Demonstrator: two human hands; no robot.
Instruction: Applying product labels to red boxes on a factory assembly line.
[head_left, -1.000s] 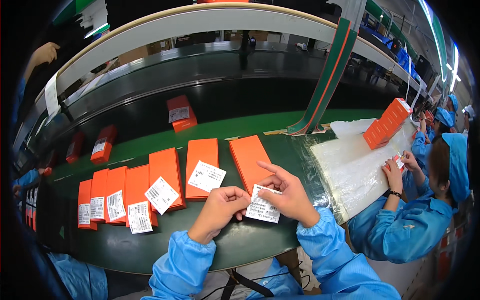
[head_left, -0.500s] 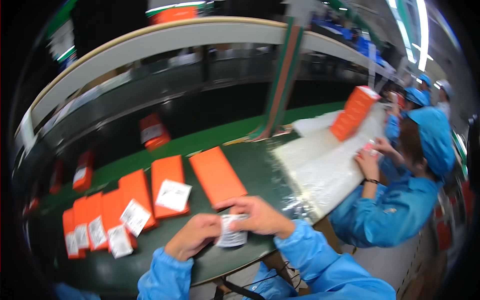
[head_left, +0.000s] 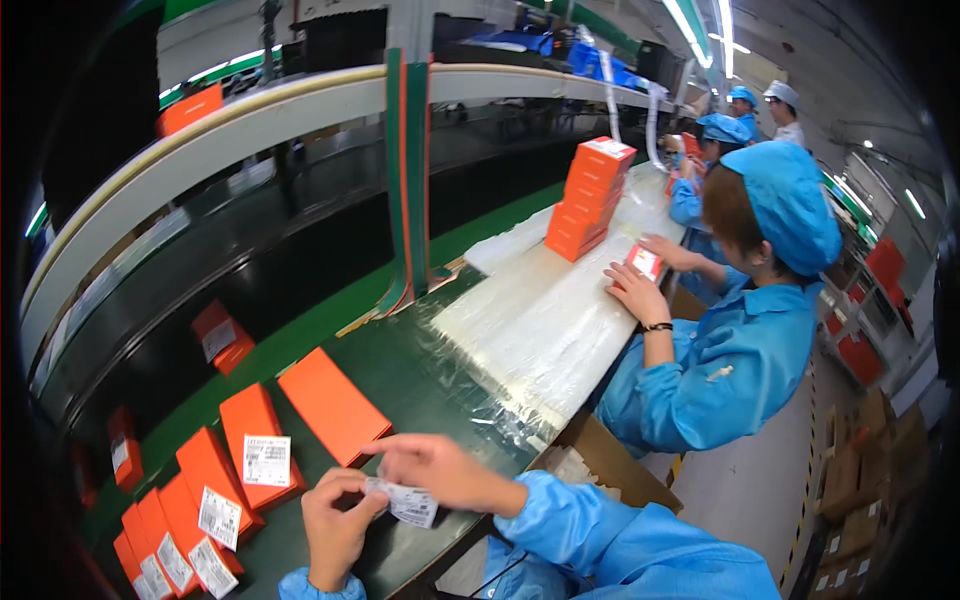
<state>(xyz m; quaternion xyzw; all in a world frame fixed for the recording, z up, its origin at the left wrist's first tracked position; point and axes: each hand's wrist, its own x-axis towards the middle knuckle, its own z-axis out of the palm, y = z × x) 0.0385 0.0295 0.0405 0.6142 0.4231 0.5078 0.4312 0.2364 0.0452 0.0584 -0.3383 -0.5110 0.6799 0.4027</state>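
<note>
My left hand (head_left: 335, 528) and my right hand (head_left: 440, 470) both pinch a small white printed label sheet (head_left: 408, 505) just above the dark green table (head_left: 440, 385). Both sleeves are blue. Just beyond my hands lies a flat orange box (head_left: 333, 405) with a bare top. To its left sits a row of several overlapping orange boxes; the nearest orange box (head_left: 252, 440) carries a white label (head_left: 266, 460), and the others lower left carry labels too.
A black conveyor belt (head_left: 300, 260) behind the table carries a labelled orange box (head_left: 222, 335). A co-worker in blue (head_left: 745, 330) at my right handles a small box beside a stack of orange boxes (head_left: 590, 198) on clear plastic sheeting (head_left: 545, 320). More workers stand further back.
My head has turned to the right, so the boxes slid to the lower left and the co-worker came to mid-frame. Both hands still hold the label sheet, now nearer the table's front edge.
</note>
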